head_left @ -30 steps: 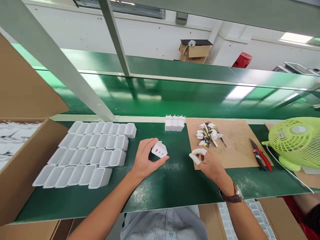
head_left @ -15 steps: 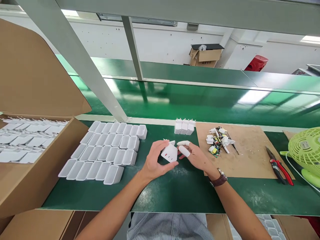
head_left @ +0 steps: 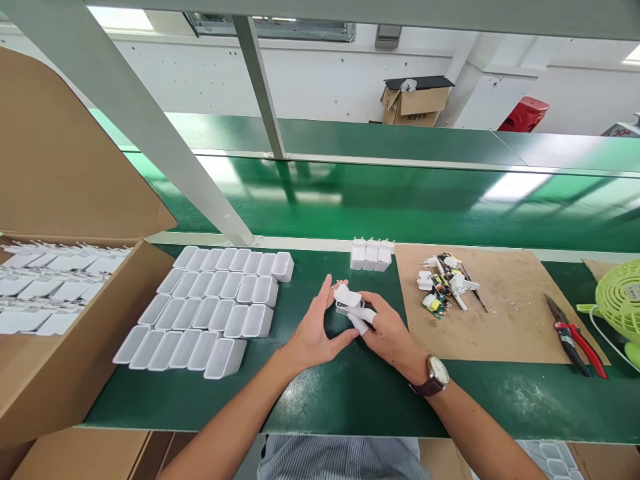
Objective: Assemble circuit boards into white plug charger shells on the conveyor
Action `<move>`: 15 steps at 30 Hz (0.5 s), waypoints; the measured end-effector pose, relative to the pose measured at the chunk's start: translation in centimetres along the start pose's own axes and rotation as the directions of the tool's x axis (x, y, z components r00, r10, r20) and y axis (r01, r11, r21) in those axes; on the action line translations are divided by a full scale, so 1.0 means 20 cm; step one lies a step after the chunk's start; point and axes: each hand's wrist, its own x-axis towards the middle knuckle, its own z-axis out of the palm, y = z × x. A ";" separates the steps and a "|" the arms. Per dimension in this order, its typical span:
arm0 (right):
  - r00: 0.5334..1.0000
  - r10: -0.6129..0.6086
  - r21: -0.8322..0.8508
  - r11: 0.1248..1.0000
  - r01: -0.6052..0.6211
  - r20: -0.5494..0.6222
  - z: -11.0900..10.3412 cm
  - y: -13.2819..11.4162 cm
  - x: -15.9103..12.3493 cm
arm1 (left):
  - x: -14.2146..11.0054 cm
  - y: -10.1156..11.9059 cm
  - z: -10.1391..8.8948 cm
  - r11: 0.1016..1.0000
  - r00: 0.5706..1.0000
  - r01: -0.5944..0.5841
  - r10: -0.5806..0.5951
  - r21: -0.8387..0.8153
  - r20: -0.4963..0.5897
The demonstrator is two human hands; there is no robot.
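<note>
White charger (head_left: 349,297) L of cardboard sheet (head_left: 510,300), pinched by nearer R hand (head_left: 393,333); L hand (head_left: 313,337) spread wide, side away from sheet, contact & long axis unclear.

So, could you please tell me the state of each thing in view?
Charger, held in right hand
Left hand, open
Cases, open-topped
Left box, open
Back box, closure unclear
Pliers, lying, jaws look shut
Fan, running or not unclear
Grouped chargers, upright
Circuit parts, piled loose
</note>
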 end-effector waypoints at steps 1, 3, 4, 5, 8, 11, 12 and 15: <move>1.000 0.003 -0.006 1.000 -0.003 -0.003 -0.01 -0.01 0.00 | 0.00 0.01 0.00 1.000 1.000 -0.004 0.004 -0.011 0.009; 1.000 0.030 -0.005 1.000 -0.029 0.011 -0.02 -0.02 0.01 | 0.01 0.01 -0.01 1.000 0.999 0.014 -0.013 -0.012 0.043; 0.999 0.050 0.011 0.999 -0.050 0.018 -0.02 -0.03 0.02 | 0.01 0.01 0.00 0.999 0.997 0.033 -0.032 0.000 0.064; 0.997 0.077 0.044 0.996 -0.078 0.019 -0.02 -0.03 0.03 | 0.01 0.01 0.00 0.999 0.996 0.049 -0.051 0.020 0.079; 0.962 0.272 0.309 0.916 -0.257 -0.005 -0.01 -0.05 0.05 | 0.01 -0.01 0.01 0.996 0.999 0.025 -0.028 0.090 0.037; 0.845 0.521 0.665 0.589 -0.458 0.121 0.01 -0.06 0.06 | 0.01 -0.02 0.03 0.978 0.980 -0.119 0.144 0.171 -0.137; 0.811 0.553 0.737 0.466 -0.490 0.189 0.01 -0.07 0.07 | 0.01 -0.02 0.04 0.968 0.964 -0.156 0.192 0.198 -0.182; 0.772 0.539 0.823 0.230 -0.520 0.337 0.01 -0.09 0.08 | 0.01 0.01 0.03 0.951 0.941 -0.194 0.250 0.241 -0.227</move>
